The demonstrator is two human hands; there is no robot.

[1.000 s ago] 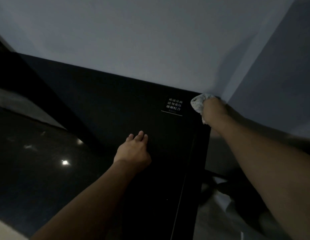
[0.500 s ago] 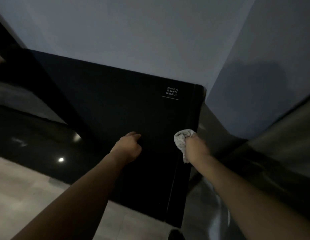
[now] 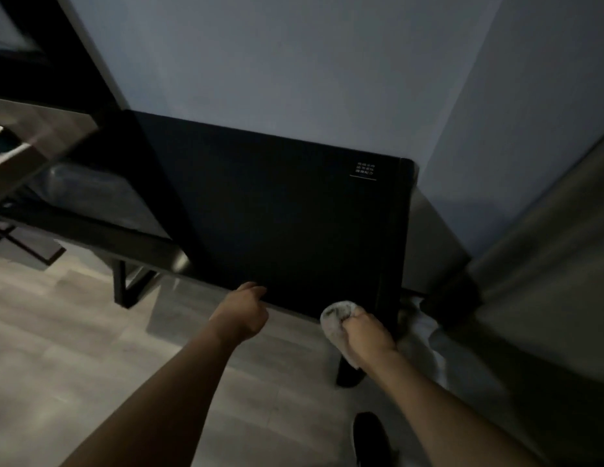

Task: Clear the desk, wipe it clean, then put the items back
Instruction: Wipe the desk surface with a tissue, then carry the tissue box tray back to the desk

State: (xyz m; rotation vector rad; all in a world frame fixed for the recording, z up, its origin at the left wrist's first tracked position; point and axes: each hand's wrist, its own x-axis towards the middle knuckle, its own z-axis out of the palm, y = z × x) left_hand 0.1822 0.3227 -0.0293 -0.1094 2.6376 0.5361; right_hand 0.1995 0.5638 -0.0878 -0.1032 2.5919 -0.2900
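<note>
The black glass desk [image 3: 287, 217] fills the middle of the head view, bare except for a small white printed label [image 3: 364, 169] at its far right corner. My right hand [image 3: 364, 328] grips a crumpled grey-white cloth [image 3: 334, 318] at the desk's near right corner. My left hand [image 3: 243, 311] hangs at the near front edge with loosely curled fingers, its fingertips at the rim, holding nothing.
A pale wall [image 3: 294, 69] runs behind the desk. A grey curtain [image 3: 546, 264] hangs close on the right. A lower dark bench [image 3: 101, 230] with metal legs adjoins the desk on the left. Light wood floor [image 3: 75, 348] lies below, with my dark shoe [image 3: 369, 436] near the desk leg [image 3: 349, 372].
My right hand has dragged the cloth from the far right corner along the right edge to the near corner. My left hand slid back to the front edge. The view pulled back.
</note>
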